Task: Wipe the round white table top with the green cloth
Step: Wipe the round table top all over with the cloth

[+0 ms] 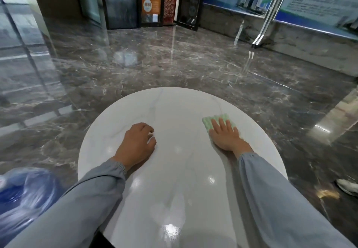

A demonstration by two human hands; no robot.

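The round white table top point(174, 102) with faint grey veins fills the lower middle of the head view. The green cloth point(208, 122) lies flat on its right side, near the rim. My right hand point(225, 134) presses down on the cloth with straight, spread fingers, covering most of it. My left hand point(138, 143) rests on the bare table left of centre, fingers loosely curled, holding nothing. Grey sleeves cover both forearms.
Glossy dark marble floor point(174, 63) surrounds the table. A blue plastic bag point(23, 193) sits at the lower left beside the table. A white shoe point(347, 186) shows at the right edge. Glass doors and a metal-framed panel stand at the back.
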